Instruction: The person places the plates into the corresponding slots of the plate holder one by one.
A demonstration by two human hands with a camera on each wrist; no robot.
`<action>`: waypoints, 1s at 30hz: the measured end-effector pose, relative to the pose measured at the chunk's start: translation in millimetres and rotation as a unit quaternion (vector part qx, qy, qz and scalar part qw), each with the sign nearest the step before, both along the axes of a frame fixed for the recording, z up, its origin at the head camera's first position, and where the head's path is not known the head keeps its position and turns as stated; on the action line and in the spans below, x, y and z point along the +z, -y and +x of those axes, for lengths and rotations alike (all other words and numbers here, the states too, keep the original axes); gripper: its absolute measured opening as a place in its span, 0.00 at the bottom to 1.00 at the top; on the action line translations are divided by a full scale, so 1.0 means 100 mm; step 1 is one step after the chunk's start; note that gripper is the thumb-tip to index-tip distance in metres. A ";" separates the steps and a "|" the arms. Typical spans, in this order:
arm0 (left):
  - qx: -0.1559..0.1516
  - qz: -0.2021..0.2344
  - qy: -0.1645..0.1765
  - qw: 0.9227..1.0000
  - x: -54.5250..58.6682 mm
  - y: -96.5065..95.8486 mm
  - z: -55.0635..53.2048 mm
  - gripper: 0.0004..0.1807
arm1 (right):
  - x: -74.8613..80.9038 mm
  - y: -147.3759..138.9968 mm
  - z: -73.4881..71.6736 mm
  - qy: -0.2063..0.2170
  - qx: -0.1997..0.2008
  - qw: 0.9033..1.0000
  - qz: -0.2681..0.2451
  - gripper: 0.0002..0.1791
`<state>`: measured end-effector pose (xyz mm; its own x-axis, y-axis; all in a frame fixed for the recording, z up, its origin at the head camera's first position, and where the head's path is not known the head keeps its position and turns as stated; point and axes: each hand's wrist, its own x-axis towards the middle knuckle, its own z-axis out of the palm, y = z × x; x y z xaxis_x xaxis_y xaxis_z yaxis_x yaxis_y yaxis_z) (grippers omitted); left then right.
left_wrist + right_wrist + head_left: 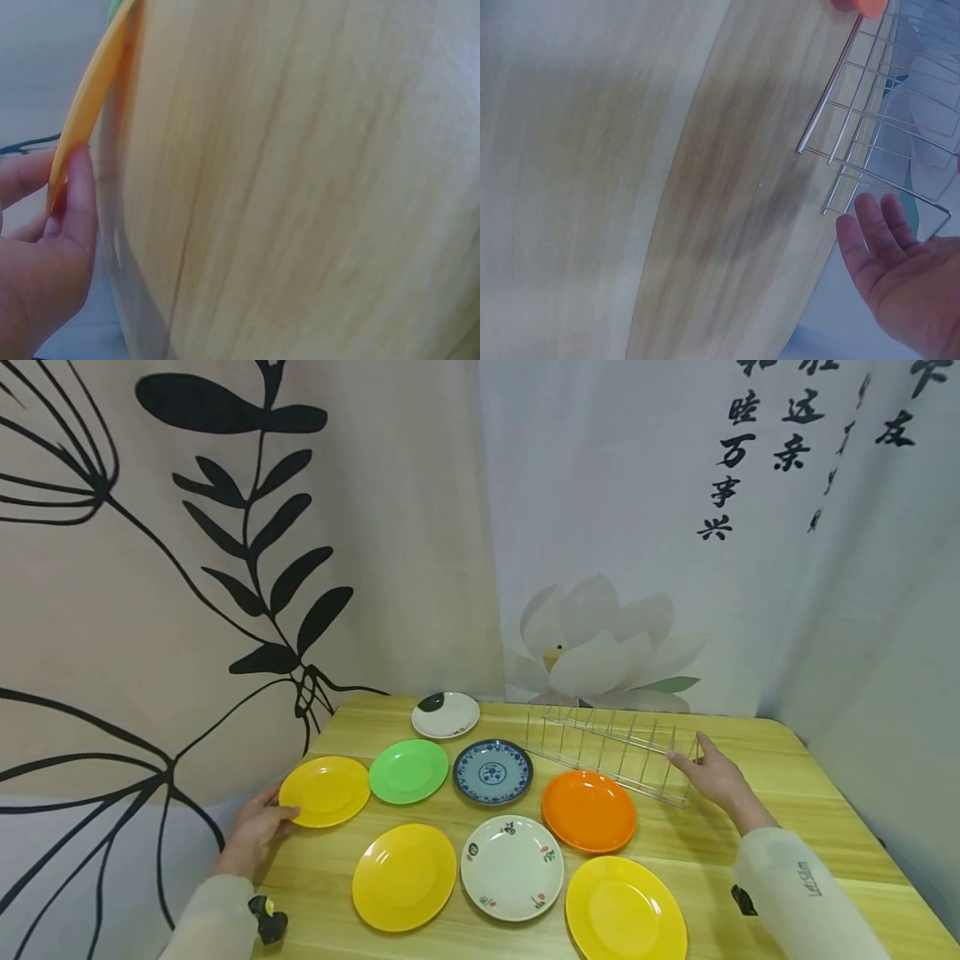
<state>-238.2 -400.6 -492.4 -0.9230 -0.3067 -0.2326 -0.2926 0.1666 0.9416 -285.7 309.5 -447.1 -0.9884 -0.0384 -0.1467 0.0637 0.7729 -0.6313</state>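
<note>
At the table's left edge, my left hand [255, 827] pinches the near-left rim of a yellow plate [325, 792]. In the left wrist view that plate [90, 94] appears edge-on, tilted off the wood, thumb and fingers on opposite faces. My right hand [720, 777] holds the right end of a silver wire rack [607, 735] at the back right. From the right wrist, several fingers [881, 232] extend loosely below the rack's end; the thumb is out of sight. A green plate [408, 771] sits right beside the yellow one.
Around the middle lie a blue patterned plate [492, 772], an orange plate [588, 811] close to the rack, and a small white-and-black dish [446, 720] behind. Nearer are a yellow plate [404, 877], a white floral plate [512, 868] and another yellow plate [626, 910]. Printed curtains [405, 568] hang behind the table.
</note>
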 end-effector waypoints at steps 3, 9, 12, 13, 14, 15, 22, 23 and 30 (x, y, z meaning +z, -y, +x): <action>0.009 0.009 0.008 1.000 0.01 0.00 0.00 0.44 | 0.00 0.01 0.00 -0.006 0.002 1.000 -0.002 0.58; 0.026 0.022 0.009 0.999 0.03 0.00 0.03 0.42 | 0.00 0.01 0.00 -0.012 0.002 1.000 -0.001 0.57; 0.022 0.040 -0.010 0.999 0.05 0.02 0.05 0.41 | 0.01 0.01 0.00 -0.009 0.004 1.000 -0.003 0.57; 0.024 0.045 -0.016 0.999 0.07 0.02 0.05 0.41 | 0.01 0.01 0.01 -0.008 0.005 1.000 -0.005 0.58; 0.025 0.052 -0.022 0.998 0.08 0.03 0.06 0.41 | 0.01 0.00 0.01 -0.008 0.006 1.000 -0.006 0.58; 0.027 0.060 -0.028 0.997 0.10 0.03 0.07 0.41 | 0.02 0.00 0.02 -0.007 0.007 1.000 -0.008 0.58; 0.034 0.088 -0.049 0.994 0.29 -0.01 0.04 0.39 | 0.02 -0.01 0.02 -0.003 0.011 1.000 -0.018 0.56; 0.032 0.085 -0.049 0.995 0.32 -0.03 0.03 0.39 | 0.02 -0.01 0.01 -0.003 0.011 1.000 -0.019 0.56; 0.008 0.083 -0.074 0.994 0.44 -0.28 -0.13 0.37 | 0.00 0.01 -0.02 0.000 0.005 0.999 -0.039 0.57</action>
